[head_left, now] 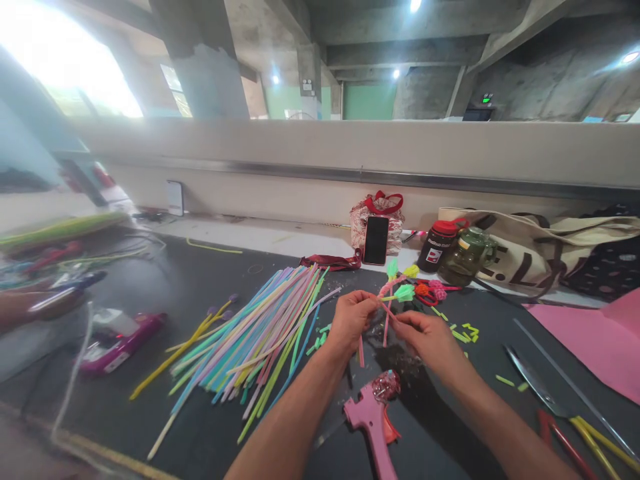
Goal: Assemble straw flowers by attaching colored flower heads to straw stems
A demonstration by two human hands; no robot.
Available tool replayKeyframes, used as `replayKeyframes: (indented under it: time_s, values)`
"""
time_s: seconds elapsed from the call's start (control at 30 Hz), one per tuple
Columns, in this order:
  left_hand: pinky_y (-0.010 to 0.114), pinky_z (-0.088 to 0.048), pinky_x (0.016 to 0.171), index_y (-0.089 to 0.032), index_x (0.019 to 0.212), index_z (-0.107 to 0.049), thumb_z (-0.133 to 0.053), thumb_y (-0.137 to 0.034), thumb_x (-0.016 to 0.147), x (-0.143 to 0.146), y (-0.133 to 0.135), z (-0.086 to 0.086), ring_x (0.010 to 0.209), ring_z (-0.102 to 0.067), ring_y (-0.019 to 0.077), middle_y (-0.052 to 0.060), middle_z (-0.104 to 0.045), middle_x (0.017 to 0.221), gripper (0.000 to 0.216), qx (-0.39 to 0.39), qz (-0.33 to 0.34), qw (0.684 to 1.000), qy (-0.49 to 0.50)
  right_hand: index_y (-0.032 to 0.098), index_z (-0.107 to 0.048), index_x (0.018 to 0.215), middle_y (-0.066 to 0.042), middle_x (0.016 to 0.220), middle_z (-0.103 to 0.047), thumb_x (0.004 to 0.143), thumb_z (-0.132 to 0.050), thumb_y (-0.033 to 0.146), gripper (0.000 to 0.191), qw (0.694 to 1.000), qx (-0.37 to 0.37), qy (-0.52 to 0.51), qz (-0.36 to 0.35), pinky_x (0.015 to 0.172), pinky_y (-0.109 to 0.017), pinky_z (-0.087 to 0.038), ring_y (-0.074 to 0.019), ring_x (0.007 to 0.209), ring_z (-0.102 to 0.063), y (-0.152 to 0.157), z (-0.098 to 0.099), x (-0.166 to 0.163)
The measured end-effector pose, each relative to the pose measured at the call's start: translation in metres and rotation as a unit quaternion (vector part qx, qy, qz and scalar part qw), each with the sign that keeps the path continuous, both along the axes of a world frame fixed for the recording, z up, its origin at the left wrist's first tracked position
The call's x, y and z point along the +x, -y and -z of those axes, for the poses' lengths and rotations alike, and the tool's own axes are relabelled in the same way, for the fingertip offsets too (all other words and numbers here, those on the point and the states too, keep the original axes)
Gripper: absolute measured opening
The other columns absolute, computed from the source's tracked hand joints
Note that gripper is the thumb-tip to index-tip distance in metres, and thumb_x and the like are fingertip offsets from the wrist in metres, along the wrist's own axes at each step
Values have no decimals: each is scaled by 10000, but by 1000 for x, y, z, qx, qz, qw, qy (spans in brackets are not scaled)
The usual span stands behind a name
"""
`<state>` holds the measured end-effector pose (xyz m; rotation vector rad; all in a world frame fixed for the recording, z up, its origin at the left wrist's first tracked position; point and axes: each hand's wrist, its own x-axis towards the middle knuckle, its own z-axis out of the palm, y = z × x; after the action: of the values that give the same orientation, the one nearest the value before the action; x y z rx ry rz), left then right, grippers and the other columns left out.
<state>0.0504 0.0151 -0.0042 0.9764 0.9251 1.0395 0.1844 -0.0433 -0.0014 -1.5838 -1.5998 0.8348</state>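
Observation:
My left hand [351,321] is closed around the stems of a small bunch of straw flowers [400,281] with green, yellow and pink tips, held above the dark table [200,427]. My right hand [425,335] pinches a pink straw stem [387,327] of the same bunch from the right. A pink glue gun [373,417] lies on the table just below both hands. A fanned pile of pastel straws [265,327] lies to the left of my left hand.
A phone [376,240] leans on a wrapped bag at the back, beside a dark jar [436,247] and a canvas bag [540,250]. Pink paper [595,337] and scissors [550,400] lie at right. Green straw scraps [465,331] are scattered. Blurred clutter at left.

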Motion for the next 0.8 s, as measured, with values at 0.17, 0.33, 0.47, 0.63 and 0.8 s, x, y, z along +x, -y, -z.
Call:
replayKeyframes:
  time_s: [0.17,0.33,0.47,0.63,0.8]
  values:
    - [176,-226,411,-133,565,-576,-616,-244,548,3,3,7,419,-332,43,-55,-465,459,119,91,-3,992,-90,201,-598,694,-29,698,-561,779,-425,145,201,858,177,483,3,460,-263,-239,-138,532,-507,26,-38,8]
    - [184,-252,424,-149,570,-599,-559,-286,627,5,17,-1,447,-374,70,-38,-500,482,154,209,65,947,-236,192,-613,654,-37,649,-582,765,-454,137,202,798,171,569,-102,456,-266,-218,-147,571,-515,19,-84,18]
    - [183,-304,459,-168,597,-635,-544,-206,631,5,29,-14,486,-442,92,-29,-546,505,105,289,155,906,-268,183,-645,567,-17,591,-607,707,-522,170,187,838,135,487,-206,461,-243,-234,-123,532,-497,-9,-103,25]
    - [198,-373,562,-181,672,-667,-546,-203,677,0,39,-25,597,-525,121,16,-621,655,123,339,211,894,-205,193,-689,572,43,477,-573,605,-581,168,116,934,-47,229,-270,456,-195,-307,-87,460,-454,-33,-107,39]
    - [197,-373,548,-159,654,-664,-593,-251,679,0,47,-31,567,-502,106,24,-601,635,118,283,247,923,-84,156,-689,539,29,436,-546,541,-653,253,104,959,-138,26,-244,406,-190,-283,-76,419,-397,-33,-87,52]
